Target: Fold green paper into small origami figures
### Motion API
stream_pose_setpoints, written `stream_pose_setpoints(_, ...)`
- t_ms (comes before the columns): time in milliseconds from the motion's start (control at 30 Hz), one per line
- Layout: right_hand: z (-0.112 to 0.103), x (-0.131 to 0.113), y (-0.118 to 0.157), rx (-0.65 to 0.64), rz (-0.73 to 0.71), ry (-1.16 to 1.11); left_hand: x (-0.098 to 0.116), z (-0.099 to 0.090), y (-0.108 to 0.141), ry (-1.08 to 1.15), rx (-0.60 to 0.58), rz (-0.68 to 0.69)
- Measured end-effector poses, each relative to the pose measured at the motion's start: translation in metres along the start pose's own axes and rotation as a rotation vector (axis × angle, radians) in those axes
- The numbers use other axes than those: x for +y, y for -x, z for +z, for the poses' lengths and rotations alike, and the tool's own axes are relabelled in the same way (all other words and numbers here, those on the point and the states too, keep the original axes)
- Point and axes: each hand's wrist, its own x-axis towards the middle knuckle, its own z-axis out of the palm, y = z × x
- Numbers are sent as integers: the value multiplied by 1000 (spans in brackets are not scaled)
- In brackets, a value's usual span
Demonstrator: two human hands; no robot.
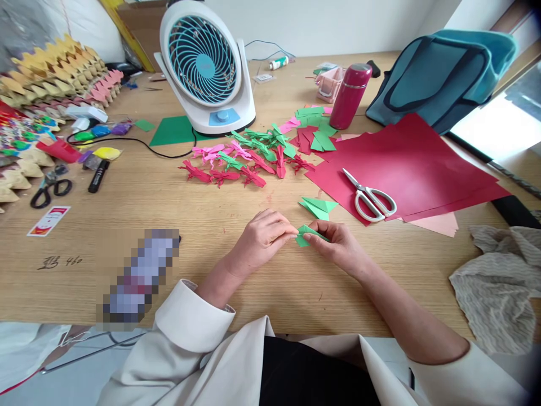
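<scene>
A small folded piece of green paper (302, 239) is held between my two hands, low over the wooden table. My left hand (270, 233) pinches its left edge with thumb and fingertips. On the other side, my right hand (336, 243) grips it between thumb and index finger, hiding part of it. Just beyond my hands lies a second folded green paper (319, 207) with pointed ends. Farther back, several folded paper figures (253, 177) in red, pink and green lie in a loose group.
White-handled scissors (369, 195) rest on large red sheets (414, 169) at the right. A fan (207, 67), a red flask (350, 96) and a teal bag (439, 79) stand behind. Black-handled scissors (51, 192), a marker (98, 176) and a crumpled cloth (499, 287) lie toward the sides.
</scene>
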Motion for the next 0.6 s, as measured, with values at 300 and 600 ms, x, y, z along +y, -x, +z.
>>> stream_pose_setpoints(300,0,2,0,3,-9,4,1,1,-1,-38,-17,16)
stream_pose_setpoints(600,1,2,2,6,-28,-13,5,2,-1,-73,-28,-22)
